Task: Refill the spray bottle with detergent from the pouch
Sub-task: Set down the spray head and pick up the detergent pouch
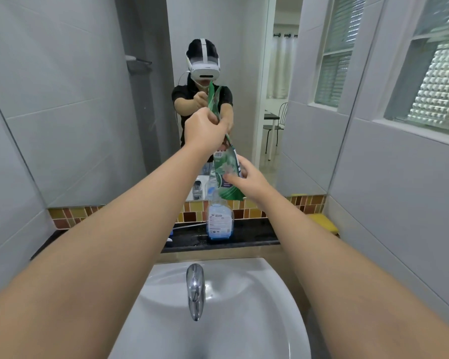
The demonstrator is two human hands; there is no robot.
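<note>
A green detergent pouch (224,174) hangs upended over a clear spray bottle (219,221) that stands on the dark counter ledge (254,237) behind the sink. My left hand (204,129) grips the pouch's raised end, high up. My right hand (246,178) pinches its lower part, just above the bottle's open neck. A little blue liquid lies in the bottle's bottom. The pouch's spout is hidden behind its lower edge and my fingers.
A white basin (244,307) with a chrome tap (195,291) lies below my arms. The mirror (88,99) ahead reflects a person wearing a headset. A yellow sponge (322,221) sits on the ledge at right. A tiled wall with windows closes the right side.
</note>
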